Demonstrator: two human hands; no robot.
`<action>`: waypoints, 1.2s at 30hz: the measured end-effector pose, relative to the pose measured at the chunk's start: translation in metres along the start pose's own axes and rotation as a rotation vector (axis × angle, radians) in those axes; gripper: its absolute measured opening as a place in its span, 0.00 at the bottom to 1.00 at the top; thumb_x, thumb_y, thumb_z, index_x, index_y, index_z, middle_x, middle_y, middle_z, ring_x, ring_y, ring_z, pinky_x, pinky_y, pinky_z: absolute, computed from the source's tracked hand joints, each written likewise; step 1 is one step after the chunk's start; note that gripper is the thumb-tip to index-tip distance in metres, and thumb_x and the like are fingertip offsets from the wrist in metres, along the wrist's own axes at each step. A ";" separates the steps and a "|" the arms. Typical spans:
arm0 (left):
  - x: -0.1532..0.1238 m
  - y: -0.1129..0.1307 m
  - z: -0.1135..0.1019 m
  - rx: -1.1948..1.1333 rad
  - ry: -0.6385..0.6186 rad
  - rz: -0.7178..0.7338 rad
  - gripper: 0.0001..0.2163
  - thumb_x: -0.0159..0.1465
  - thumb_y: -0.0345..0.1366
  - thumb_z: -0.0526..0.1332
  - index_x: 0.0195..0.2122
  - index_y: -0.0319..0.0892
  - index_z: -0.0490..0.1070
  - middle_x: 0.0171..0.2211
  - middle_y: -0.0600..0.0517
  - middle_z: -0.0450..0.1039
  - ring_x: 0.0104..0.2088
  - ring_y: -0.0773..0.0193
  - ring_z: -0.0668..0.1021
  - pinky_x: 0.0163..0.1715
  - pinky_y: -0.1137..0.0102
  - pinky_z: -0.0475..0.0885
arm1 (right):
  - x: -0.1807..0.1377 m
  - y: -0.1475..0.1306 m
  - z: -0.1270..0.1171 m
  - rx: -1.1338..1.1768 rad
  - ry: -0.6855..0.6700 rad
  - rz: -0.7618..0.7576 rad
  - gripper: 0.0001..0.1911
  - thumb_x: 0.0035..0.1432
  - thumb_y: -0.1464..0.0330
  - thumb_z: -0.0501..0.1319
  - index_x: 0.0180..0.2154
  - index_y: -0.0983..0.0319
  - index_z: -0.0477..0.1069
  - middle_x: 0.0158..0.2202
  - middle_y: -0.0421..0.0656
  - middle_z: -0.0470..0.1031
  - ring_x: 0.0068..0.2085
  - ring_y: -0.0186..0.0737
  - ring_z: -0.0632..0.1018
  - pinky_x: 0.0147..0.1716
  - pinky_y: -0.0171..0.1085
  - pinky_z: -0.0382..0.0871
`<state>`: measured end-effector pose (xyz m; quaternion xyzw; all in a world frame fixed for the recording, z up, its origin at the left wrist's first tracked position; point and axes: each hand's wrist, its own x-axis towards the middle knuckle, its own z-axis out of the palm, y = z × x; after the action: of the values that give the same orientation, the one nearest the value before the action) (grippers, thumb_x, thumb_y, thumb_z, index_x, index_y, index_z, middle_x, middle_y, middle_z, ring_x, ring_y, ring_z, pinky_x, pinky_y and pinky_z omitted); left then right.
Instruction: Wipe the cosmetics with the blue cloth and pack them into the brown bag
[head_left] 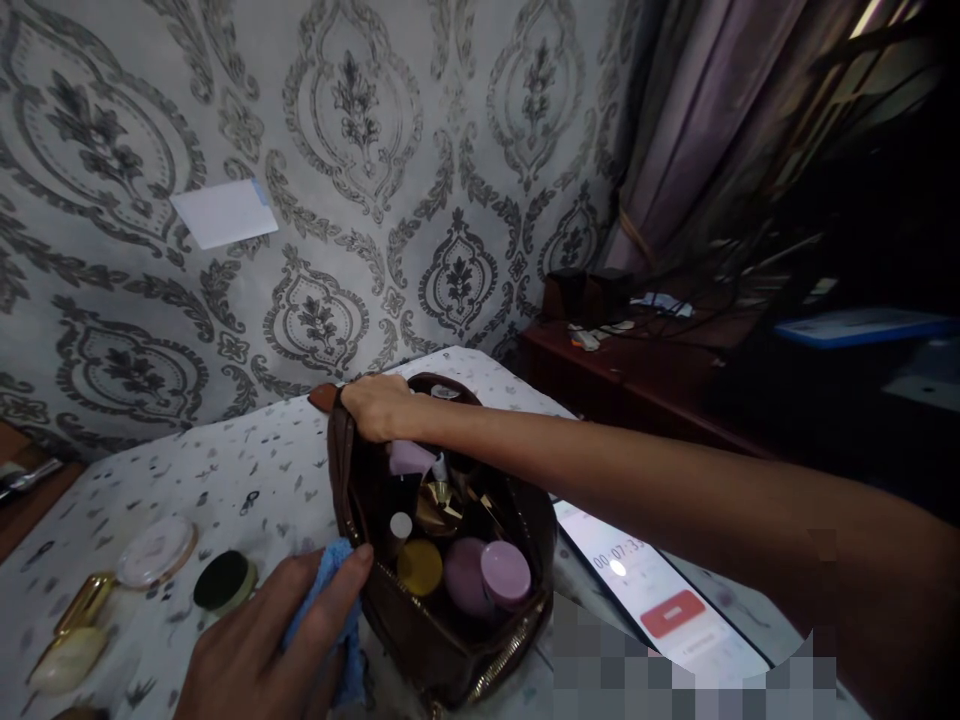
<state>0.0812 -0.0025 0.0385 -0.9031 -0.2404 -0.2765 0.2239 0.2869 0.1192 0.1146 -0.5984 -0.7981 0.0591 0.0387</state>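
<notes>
A brown zippered cosmetic bag lies wide open, with several cosmetics inside. A pink-lidded container, a yellow round lid, a gold piece and a pale pink item show in it. My right hand reaches across from the right, its fingers closed on the bag's far left rim; the fingertips are hidden. Beside the near left edge, my left hand pinches a blue cloth. One of its fingers lies close to the zipper; whether it touches cannot be made out.
On the patterned white cover at left are a round compact, a dark-lidded jar and a gold-capped bottle. A lit phone lies right of the bag. Behind stand a papered wall and a dark red desk with cables.
</notes>
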 end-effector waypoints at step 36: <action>0.002 0.005 0.002 -0.037 -0.034 -0.047 0.22 0.71 0.31 0.49 0.65 0.47 0.59 0.47 0.44 0.73 0.40 0.62 0.80 0.31 0.75 0.76 | -0.006 0.018 -0.004 -0.021 -0.018 -0.130 0.16 0.52 0.72 0.64 0.45 0.58 0.78 0.45 0.46 0.81 0.47 0.47 0.81 0.36 0.34 0.71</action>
<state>0.0864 -0.0049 0.0365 -0.9057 -0.2603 -0.2707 0.1966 0.3058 0.1189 0.1165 -0.5450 -0.8362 0.0534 0.0288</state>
